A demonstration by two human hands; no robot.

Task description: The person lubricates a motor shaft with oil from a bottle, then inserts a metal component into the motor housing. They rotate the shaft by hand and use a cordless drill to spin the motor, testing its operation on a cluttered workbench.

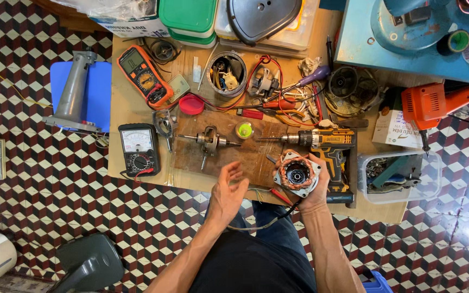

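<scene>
Left hand [228, 187] is hovering open, fingers spread, holding nothing, at the near table edge; right hand [315, 187] is gripping a motor stator [297, 173] with copper windings just beside it; yellow drill [329, 142] is lying right behind; rotor shaft [208, 141] is resting on the wooden board [256, 154] farther back; two multimeters [139, 147] are sitting at the left

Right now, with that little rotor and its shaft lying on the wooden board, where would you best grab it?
Probably by the thick middle body of the rotor, pinched from above. Its thin shaft lies flat, pointing left and right, so the ends give little grip. The open left hand is nearest.
</scene>
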